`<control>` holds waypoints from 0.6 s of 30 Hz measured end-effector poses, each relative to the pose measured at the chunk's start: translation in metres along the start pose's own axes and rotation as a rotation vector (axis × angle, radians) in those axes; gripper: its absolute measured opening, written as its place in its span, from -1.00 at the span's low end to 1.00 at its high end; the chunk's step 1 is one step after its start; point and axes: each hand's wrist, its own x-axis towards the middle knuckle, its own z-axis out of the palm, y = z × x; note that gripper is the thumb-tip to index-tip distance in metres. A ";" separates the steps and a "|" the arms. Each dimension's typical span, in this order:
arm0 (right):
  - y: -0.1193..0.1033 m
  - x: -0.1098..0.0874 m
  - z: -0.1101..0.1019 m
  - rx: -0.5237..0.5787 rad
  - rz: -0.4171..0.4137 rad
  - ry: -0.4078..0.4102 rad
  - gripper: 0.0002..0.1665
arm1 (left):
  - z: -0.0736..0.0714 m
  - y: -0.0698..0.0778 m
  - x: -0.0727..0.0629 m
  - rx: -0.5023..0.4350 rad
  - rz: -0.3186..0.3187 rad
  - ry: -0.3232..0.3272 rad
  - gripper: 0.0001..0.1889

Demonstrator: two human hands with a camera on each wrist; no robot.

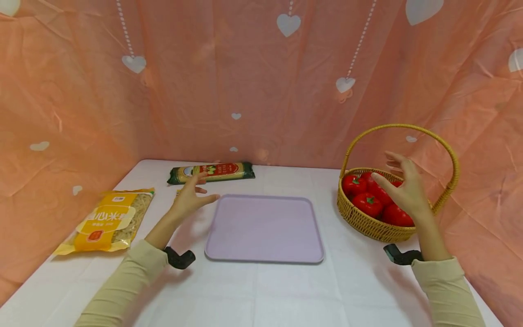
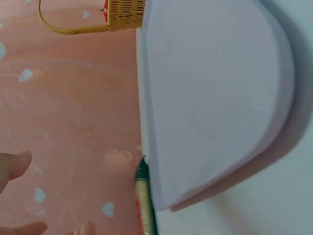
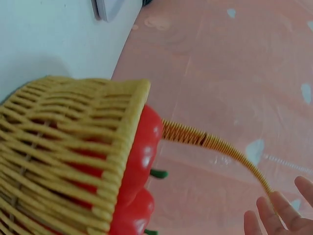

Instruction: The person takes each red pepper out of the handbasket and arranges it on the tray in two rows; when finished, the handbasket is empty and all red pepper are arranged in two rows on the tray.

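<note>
My left hand point(image 1: 189, 198) hovers left of a lilac tray point(image 1: 264, 229), fingers spread and holding nothing. Behind its fingertips lies a long green-and-yellow packet point(image 1: 229, 170), partly covered by them. A small yellow item, mostly hidden, peeks out beside that hand. Over a wicker basket point(image 1: 367, 228) on the right is my right hand point(image 1: 408, 188), its fingers apart with nothing gripped. Several glossy red bell peppers point(image 1: 367, 205) with green stems fill the basket. In the right wrist view, fingers point(image 3: 288, 210) appear near the arched handle point(image 3: 230, 152); contact cannot be judged there.
A yellow bag with a clear window point(image 1: 107, 221) and grain-like contents lies on the left of the white-covered table point(image 1: 294, 290). Behind and at the sides hangs a pink curtain point(image 1: 253, 81) with white hearts. The basket's tall handle arches above the peppers.
</note>
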 end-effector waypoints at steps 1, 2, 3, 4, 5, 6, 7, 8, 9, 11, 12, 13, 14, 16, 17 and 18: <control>0.002 0.001 -0.001 0.012 0.007 0.005 -0.27 | 0.001 -0.004 0.001 -0.020 -0.016 -0.007 -0.13; 0.003 0.002 -0.003 0.016 0.016 0.006 -0.28 | 0.003 -0.007 0.001 -0.039 -0.022 -0.016 -0.14; 0.002 0.002 -0.004 0.021 0.029 0.004 -0.28 | 0.004 -0.011 0.002 -0.047 -0.032 -0.024 -0.14; 0.003 0.003 -0.006 0.022 0.038 0.003 -0.29 | 0.006 -0.014 0.002 -0.061 -0.038 -0.032 -0.15; 0.005 0.004 -0.007 0.028 0.041 0.003 -0.30 | 0.007 -0.017 0.003 -0.070 -0.043 -0.040 -0.15; 0.006 0.005 -0.008 0.032 0.051 -0.002 -0.30 | 0.009 -0.021 0.004 -0.080 -0.050 -0.051 -0.16; 0.007 0.006 -0.010 0.031 0.062 -0.007 -0.30 | 0.011 -0.024 0.004 -0.091 -0.056 -0.060 -0.16; 0.008 0.008 -0.011 0.026 0.073 -0.010 -0.29 | 0.013 -0.027 0.005 -0.105 -0.068 -0.073 -0.16; 0.011 0.009 -0.012 0.025 0.082 -0.011 -0.29 | 0.015 -0.029 0.005 -0.110 -0.086 -0.085 -0.16; 0.017 0.012 -0.013 0.020 0.111 -0.022 -0.27 | 0.019 -0.033 0.006 -0.121 -0.124 -0.112 -0.17; 0.019 0.013 -0.014 0.015 0.129 -0.029 -0.26 | 0.021 -0.034 0.007 -0.123 -0.146 -0.126 -0.18; 0.020 0.014 -0.015 0.009 0.148 -0.039 -0.25 | 0.023 -0.035 0.007 -0.125 -0.162 -0.138 -0.18; 0.022 0.015 -0.016 0.011 0.166 -0.049 -0.24 | 0.025 -0.036 0.006 -0.126 -0.180 -0.148 -0.19; 0.025 0.017 -0.019 0.014 0.200 -0.076 -0.22 | 0.028 -0.037 0.006 -0.116 -0.201 -0.166 -0.20; 0.027 0.018 -0.020 0.016 0.217 -0.089 -0.22 | 0.029 -0.038 0.005 -0.110 -0.204 -0.174 -0.21; 0.029 0.019 -0.021 0.021 0.232 -0.102 -0.21 | 0.030 -0.038 0.005 -0.107 -0.208 -0.181 -0.23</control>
